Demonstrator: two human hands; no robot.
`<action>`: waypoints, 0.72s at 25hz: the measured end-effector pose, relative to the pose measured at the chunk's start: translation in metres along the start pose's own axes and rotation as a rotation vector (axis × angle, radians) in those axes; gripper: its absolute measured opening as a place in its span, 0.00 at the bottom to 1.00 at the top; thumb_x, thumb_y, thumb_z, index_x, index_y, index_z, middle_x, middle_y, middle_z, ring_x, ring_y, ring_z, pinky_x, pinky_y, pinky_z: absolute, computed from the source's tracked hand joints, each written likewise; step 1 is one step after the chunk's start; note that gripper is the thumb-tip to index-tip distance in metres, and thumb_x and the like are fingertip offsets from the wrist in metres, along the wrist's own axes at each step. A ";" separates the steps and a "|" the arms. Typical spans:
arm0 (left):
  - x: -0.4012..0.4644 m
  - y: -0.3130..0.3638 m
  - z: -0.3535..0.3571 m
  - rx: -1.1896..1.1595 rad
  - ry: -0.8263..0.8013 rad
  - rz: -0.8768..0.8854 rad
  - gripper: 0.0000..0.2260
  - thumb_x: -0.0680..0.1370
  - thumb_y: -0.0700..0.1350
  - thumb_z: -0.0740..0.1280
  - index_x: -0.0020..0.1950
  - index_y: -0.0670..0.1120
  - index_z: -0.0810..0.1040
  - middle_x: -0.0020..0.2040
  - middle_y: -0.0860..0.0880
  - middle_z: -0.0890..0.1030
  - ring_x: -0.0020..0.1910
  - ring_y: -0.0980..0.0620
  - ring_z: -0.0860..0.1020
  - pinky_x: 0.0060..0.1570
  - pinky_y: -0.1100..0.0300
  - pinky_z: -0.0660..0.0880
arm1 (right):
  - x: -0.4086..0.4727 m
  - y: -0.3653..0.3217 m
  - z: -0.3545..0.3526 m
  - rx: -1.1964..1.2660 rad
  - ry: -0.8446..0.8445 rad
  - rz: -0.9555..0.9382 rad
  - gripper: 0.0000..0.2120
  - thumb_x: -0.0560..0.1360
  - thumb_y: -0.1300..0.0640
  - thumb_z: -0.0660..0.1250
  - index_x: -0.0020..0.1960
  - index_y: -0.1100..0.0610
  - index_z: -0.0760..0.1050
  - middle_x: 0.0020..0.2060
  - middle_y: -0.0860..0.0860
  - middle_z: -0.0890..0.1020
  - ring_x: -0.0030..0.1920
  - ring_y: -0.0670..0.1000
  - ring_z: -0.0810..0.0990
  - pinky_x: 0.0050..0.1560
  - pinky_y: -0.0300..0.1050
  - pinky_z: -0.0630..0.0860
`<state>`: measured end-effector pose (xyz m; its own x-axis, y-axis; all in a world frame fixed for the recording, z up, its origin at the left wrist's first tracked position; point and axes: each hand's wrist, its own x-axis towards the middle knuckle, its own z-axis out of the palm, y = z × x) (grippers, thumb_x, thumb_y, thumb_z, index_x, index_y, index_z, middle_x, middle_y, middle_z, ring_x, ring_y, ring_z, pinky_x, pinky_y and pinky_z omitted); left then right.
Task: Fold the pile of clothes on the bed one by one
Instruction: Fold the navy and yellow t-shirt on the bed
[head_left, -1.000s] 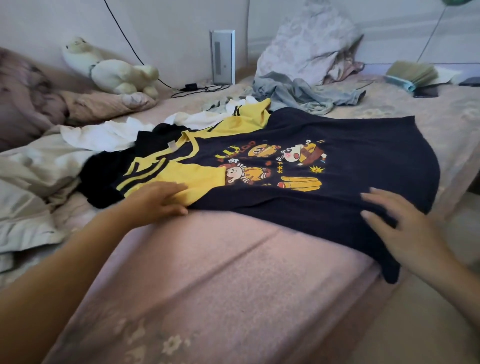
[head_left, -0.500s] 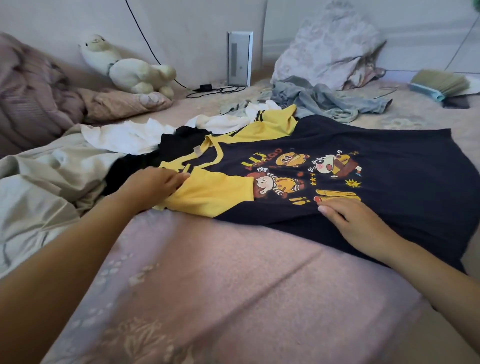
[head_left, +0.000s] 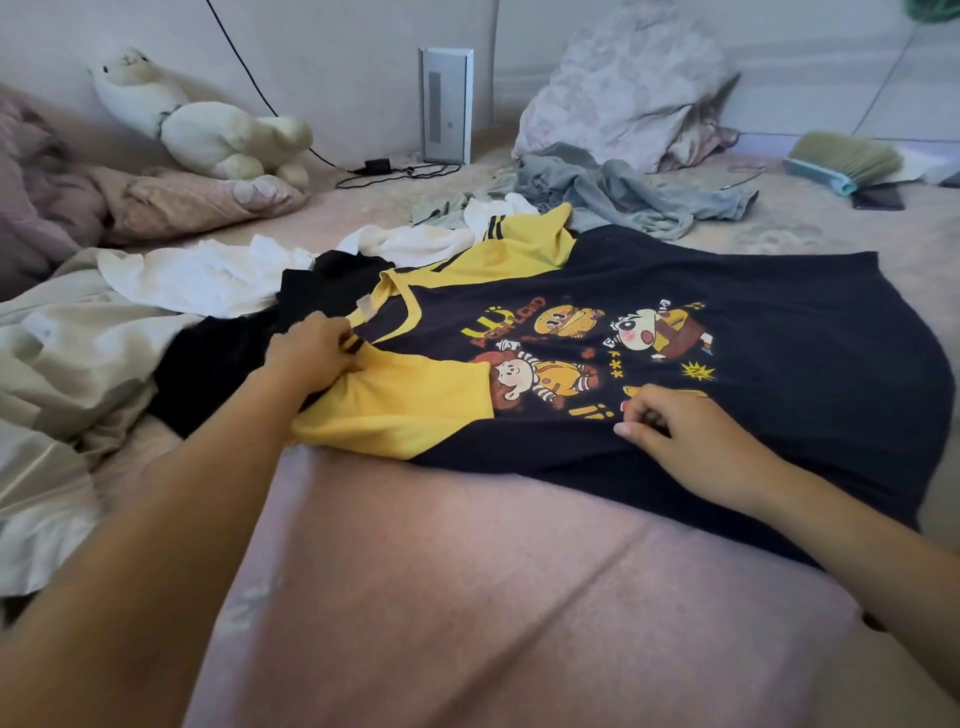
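A navy T-shirt (head_left: 753, 332) with yellow sleeves and a cartoon print is spread front-up across the middle of the bed (head_left: 519, 597), its hem reaching the right edge. The near yellow sleeve, folded in over the chest, is gripped at its striped cuff by the left hand (head_left: 314, 356), the fingers (head_left: 345, 343) curled and clamped on the cloth beside the neckline. The dark fabric just below the print is pinched by the right hand (head_left: 685, 441), its fingers bent down into the cloth. A heap of white and black clothes (head_left: 208, 275) lies toward the left edge of the bed, touching the shirt's collar. A grey garment (head_left: 623, 197) is crumpled toward the far edge. A plush toy (head_left: 208, 130) is propped at the far left corner.
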<state>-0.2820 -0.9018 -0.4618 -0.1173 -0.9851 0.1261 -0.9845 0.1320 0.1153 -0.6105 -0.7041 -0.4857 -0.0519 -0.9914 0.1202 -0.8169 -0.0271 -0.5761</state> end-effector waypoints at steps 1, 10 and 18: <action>0.001 0.002 -0.005 -0.117 0.101 0.020 0.11 0.76 0.51 0.68 0.47 0.45 0.72 0.49 0.44 0.73 0.53 0.40 0.74 0.45 0.52 0.68 | 0.000 -0.001 0.000 -0.018 0.001 0.005 0.06 0.78 0.52 0.64 0.44 0.51 0.72 0.42 0.48 0.78 0.46 0.50 0.76 0.50 0.51 0.75; 0.027 0.034 -0.018 -0.530 0.543 -0.106 0.12 0.81 0.49 0.59 0.58 0.41 0.67 0.55 0.40 0.77 0.53 0.39 0.75 0.43 0.52 0.66 | 0.008 -0.008 0.007 -0.060 0.052 0.094 0.11 0.79 0.47 0.60 0.46 0.54 0.73 0.40 0.49 0.78 0.44 0.50 0.75 0.46 0.50 0.72; 0.026 0.010 -0.030 -0.349 -0.025 -0.129 0.25 0.81 0.59 0.55 0.61 0.37 0.72 0.52 0.38 0.81 0.48 0.40 0.80 0.51 0.47 0.77 | 0.009 0.005 0.019 -0.391 0.291 -0.079 0.11 0.76 0.51 0.66 0.54 0.56 0.76 0.50 0.52 0.78 0.53 0.55 0.74 0.50 0.48 0.70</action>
<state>-0.2913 -0.9224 -0.4275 -0.0023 -0.9979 0.0646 -0.8882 0.0317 0.4583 -0.6044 -0.7153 -0.5030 -0.0938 -0.9099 0.4041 -0.9763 0.0046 -0.2162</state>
